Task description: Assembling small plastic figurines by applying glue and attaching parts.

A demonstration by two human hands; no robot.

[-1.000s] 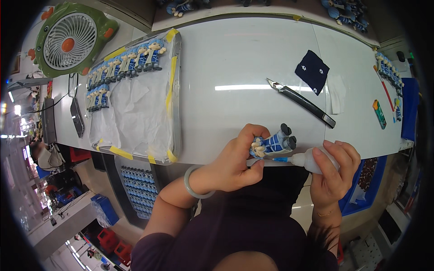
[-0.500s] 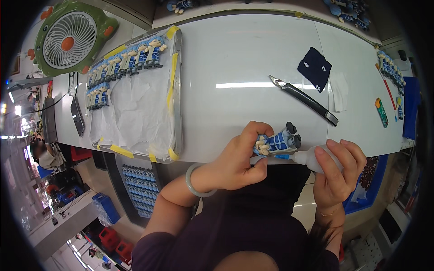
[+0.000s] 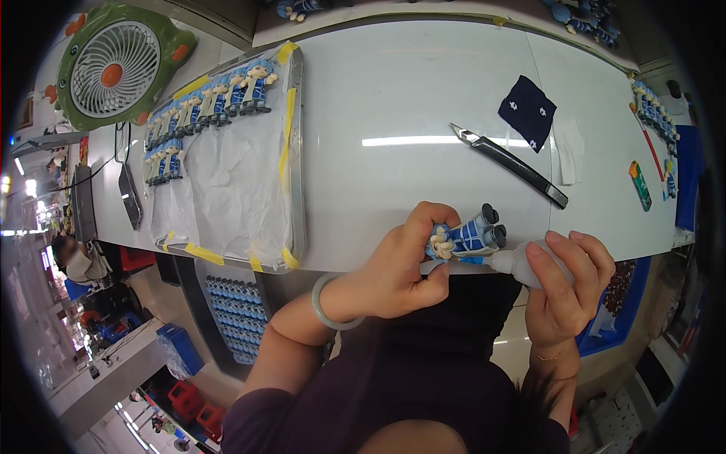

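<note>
Head view: we are keeping the blue nozzle (image 3: 473, 260) beside the figure (image 3: 466, 237).
Our left hand (image 3: 395, 266) is pinching the figure; our right hand (image 3: 569, 286) is gripping the white bottle (image 3: 519, 265). Little is shifting, so close work is seemingly continuing.

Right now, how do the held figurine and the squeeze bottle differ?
Colour: the figurine is mostly blue and cream with dark feet; the bottle is whitish with a blue tip.
Hold: the figurine is in the left hand, the bottle in the right hand.
Pose: the figurine's feet point right, away from the left hand; the bottle's tip points left, toward the figurine.
Shared: both are hand-held, and both show some blue.
</note>
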